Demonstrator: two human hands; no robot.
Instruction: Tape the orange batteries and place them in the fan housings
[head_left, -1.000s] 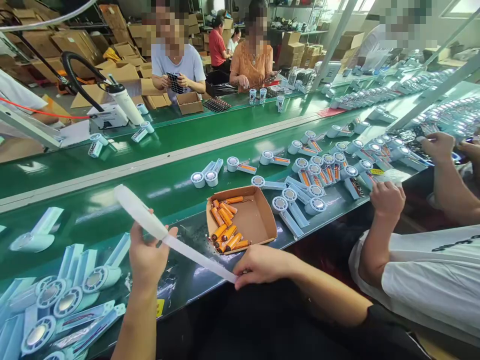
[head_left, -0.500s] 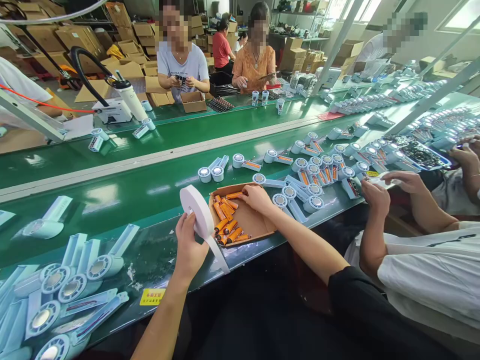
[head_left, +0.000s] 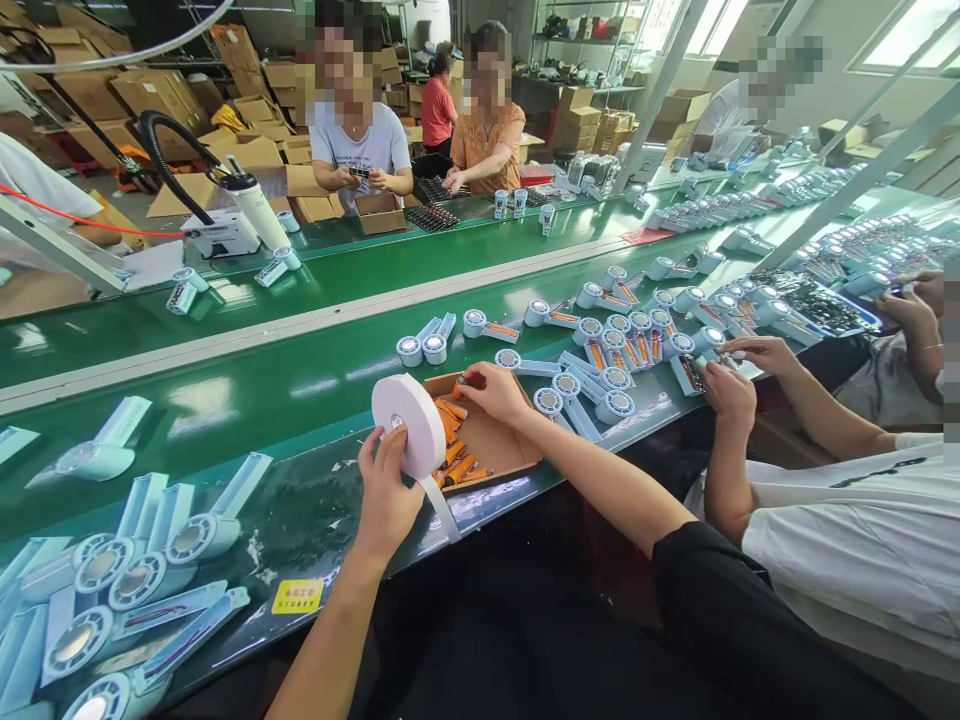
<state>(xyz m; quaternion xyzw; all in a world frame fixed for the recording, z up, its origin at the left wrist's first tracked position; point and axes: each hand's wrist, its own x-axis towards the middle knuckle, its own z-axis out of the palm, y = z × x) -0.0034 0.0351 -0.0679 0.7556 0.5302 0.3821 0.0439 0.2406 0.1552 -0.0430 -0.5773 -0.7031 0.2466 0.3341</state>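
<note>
Dark bench edge (head_left: 322, 500), cardboard tray (head_left: 514, 450) on it, white tape roll (head_left: 421, 412) gripped in left hand (head_left: 386, 505), and right hand (head_left: 495, 392) now shifted to tray's far-left corner, pinching orange cell (head_left: 457, 392), so both hands are occupied.

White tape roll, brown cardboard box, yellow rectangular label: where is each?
White tape roll (head_left: 408, 408): head view, flat face.
Brown cardboard box (head_left: 501, 440): head view, bare inside bottom.
Yellow rectangular label (head_left: 298, 596): head view, its middle.

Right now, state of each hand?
Left: gripping the white tape roll.
Right: fingers pinching an orange cylinder over the cardboard box.
</note>
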